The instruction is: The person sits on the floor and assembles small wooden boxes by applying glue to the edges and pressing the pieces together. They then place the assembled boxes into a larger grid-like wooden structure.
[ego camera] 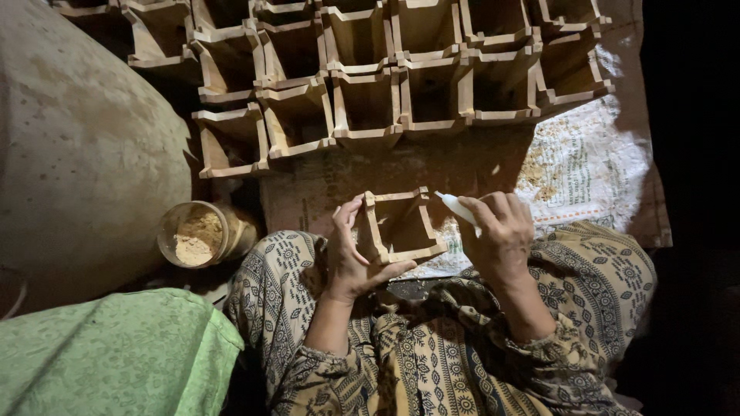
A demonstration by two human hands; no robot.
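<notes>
Two hands busy | left hand (pixel 351 262) fingers clasp wooden box (pixel 399 226) | right hand (pixel 499 235) at 3 o'clock grips white tube (pixel 455 206), nozzle toward box

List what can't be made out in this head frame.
- White tube: the right hand covers all but the tip.
- Box frame: left wall behind the left hand; joints too dim.
- Stacked frames: top row cut by the upper edge.
- Right side: lost in darkness.
- Jar: powder kind unclear.
</notes>
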